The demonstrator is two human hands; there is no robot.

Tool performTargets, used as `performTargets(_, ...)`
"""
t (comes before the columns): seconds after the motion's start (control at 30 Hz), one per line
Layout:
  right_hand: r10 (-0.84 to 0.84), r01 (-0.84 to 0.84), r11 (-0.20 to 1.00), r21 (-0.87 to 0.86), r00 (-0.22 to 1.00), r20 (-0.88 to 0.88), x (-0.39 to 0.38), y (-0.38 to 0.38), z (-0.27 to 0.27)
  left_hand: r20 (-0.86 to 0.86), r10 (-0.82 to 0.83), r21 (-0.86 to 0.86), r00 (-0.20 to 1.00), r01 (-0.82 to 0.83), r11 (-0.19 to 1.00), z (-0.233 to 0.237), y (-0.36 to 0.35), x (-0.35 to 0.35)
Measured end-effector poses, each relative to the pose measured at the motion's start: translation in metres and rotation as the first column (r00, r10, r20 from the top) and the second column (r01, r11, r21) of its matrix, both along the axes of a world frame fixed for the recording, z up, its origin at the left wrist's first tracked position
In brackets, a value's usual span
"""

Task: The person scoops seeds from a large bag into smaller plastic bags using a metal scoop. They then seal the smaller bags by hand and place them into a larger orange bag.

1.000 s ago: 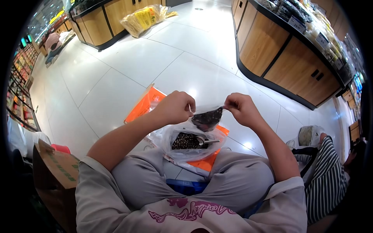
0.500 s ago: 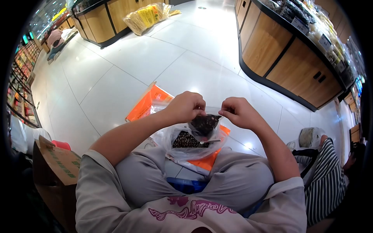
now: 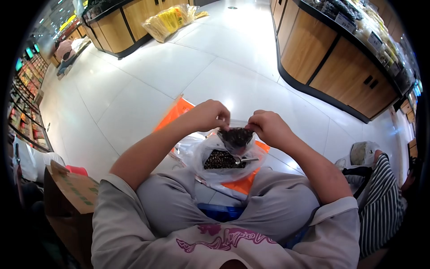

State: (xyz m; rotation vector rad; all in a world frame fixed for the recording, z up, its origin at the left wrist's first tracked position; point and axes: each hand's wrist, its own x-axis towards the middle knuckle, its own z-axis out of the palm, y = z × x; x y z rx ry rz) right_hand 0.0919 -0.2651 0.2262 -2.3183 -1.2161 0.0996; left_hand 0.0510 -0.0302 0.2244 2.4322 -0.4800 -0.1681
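A small clear plastic bag (image 3: 236, 140) with dark contents hangs between my hands. My left hand (image 3: 213, 115) pinches its top edge on the left side. On the right side, my right hand (image 3: 265, 123) has thumb and fingers closed on the same edge. Just below, a larger clear bag (image 3: 195, 162) lies wide open, filled with dark speckled beans or seeds (image 3: 217, 160) too small to name surely. A metal scoop (image 3: 249, 159) rests in it, handle pointing right. Beneath lies an orange and white printed sack (image 3: 240, 183).
Wooden display counters (image 3: 331, 58) with packaged goods stand ahead. A yellow bundle in plastic (image 3: 169, 22) lies on the tiles. An open cardboard box (image 3: 67, 201) is at my left; a person in striped clothing (image 3: 383, 206) sits at my right, near a plastic bag (image 3: 361, 153).
Both hands have risen slightly with the small bag and come a little closer together. More of the dark pieces and the scoop in the larger bag now show.
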Motion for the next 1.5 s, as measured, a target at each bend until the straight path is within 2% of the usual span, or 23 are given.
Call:
performTargets(0.03,0.0,0.0,1.0,0.006,1.0,0.006,0.0,0.001,0.002,-0.147,0.009,0.088,0.989,0.004,0.996,0.002,0.006,0.003)
performTargets(0.07,-0.02,0.02,0.999,-0.043,1.0,0.003,-0.001,0.001,0.003,-0.143,0.014,0.09,0.99,-0.001,0.996,-0.001,0.01,0.006)
performTargets(0.13,-0.012,0.012,0.994,-0.105,1.0,0.001,-0.001,0.003,0.005,-0.095,-0.023,0.018,0.995,0.025,1.0,-0.014,0.021,0.008)
performTargets(0.23,-0.065,0.065,0.998,-0.003,0.996,-0.061,0.0,0.001,0.001,-0.071,-0.051,-0.013,0.996,0.05,0.999,-0.006,0.022,0.005)
performTargets(0.27,-0.082,0.089,0.995,0.043,0.987,-0.134,0.0,-0.001,0.0,-0.01,-0.041,0.077,0.999,0.041,0.996,0.003,0.02,0.003)
performTargets(0.33,-0.119,0.133,0.985,0.109,0.985,-0.128,0.002,-0.003,-0.003,0.063,-0.014,0.138,0.998,0.006,0.99,0.025,0.026,-0.007)
performTargets(0.4,-0.165,0.202,0.96,0.192,0.967,-0.193,0.006,-0.008,-0.009,0.106,0.136,0.236,0.985,-0.158,0.959,0.043,0.04,-0.02)
performTargets(0.43,-0.157,0.183,0.972,0.144,0.972,-0.174,0.002,-0.009,-0.004,0.181,0.191,0.21,0.965,-0.228,0.951,0.046,0.054,-0.029)
performTargets(0.53,-0.103,0.091,0.994,-0.066,0.973,-0.205,0.003,-0.029,-0.009,0.216,0.447,0.216,0.868,-0.489,0.845,0.042,0.104,-0.068)
performTargets(0.57,-0.104,0.094,0.994,-0.057,0.968,-0.227,-0.005,-0.031,-0.005,0.14,0.531,0.159,0.836,-0.548,0.821,0.032,0.124,-0.086)
performTargets(0.63,-0.169,0.002,0.906,-0.422,0.918,-0.359,-0.007,-0.032,0.012,0.041,0.664,0.072,0.747,-0.665,0.743,0.006,0.163,-0.118)
performTargets(0.7,-0.17,-0.055,0.874,-0.483,0.897,-0.408,-0.012,-0.032,0.015,0.013,0.731,0.06,0.682,-0.731,0.68,-0.014,0.191,-0.151)
performTargets(0.77,-0.207,-0.116,0.801,-0.588,0.868,-0.452,-0.016,-0.032,0.018,0.041,0.858,0.031,0.513,-0.859,0.512,-0.025,0.21,-0.179)
performTargets(0.87,-0.225,-0.117,0.774,-0.622,0.868,-0.443,-0.019,-0.036,0.015,0.101,0.894,0.133,0.438,-0.896,0.424,-0.036,0.231,-0.215)
performTargets(1.0,-0.25,-0.079,0.814,-0.575,0.846,-0.47,-0.015,-0.044,0.009,0.162,0.932,0.127,0.323,-0.944,0.305,-0.063,0.253,-0.259)
performTargets(1.07,-0.246,-0.084,0.811,-0.579,0.85,-0.467,-0.012,-0.047,0.005,0.042,0.996,0.079,0.08,-0.994,0.077,-0.08,0.265,-0.279)
performTargets(1.1,-0.241,-0.086,0.808,-0.582,0.854,-0.461,-0.011,-0.047,0.004,0.04,0.996,0.081,0.081,-0.994,0.077,-0.088,0.268,-0.289)
performTargets(1.17,-0.245,-0.089,0.809,-0.581,0.847,-0.472,-0.011,-0.045,0.004,-0.153,0.987,-0.061,-0.053,-0.996,-0.063,-0.107,0.268,-0.306)
performTargets(1.27,-0.236,-0.101,0.815,-0.571,0.842,-0.485,-0.01,-0.041,0.005,-0.146,0.986,-0.132,-0.082,-0.986,-0.102,-0.161,0.266,-0.32)
performTargets(1.33,-0.226,-0.109,0.818,-0.564,0.842,-0.489,-0.01,-0.037,0.005,0.007,0.998,-0.038,-0.055,-0.998,-0.055,-0.187,0.25,-0.327)
performTargets(1.4,-0.233,-0.107,0.811,-0.574,0.843,-0.486,-0.011,-0.033,0.008,0.162,0.98,0.002,-0.116,-0.993,-0.118,-0.224,0.237,-0.334)
performTargets(1.47,-0.237,-0.098,0.804,-0.586,0.852,-0.467,-0.01,-0.031,0.007,0.244,0.952,-0.049,-0.187,-0.982,-0.181,-0.246,0.216,-0.341)
performTargets(1.5,-0.241,-0.091,0.793,-0.603,0.861,-0.448,-0.011,-0.031,0.006,0.201,0.951,-0.027,-0.236,-0.972,-0.235,-0.258,0.207,-0.345)
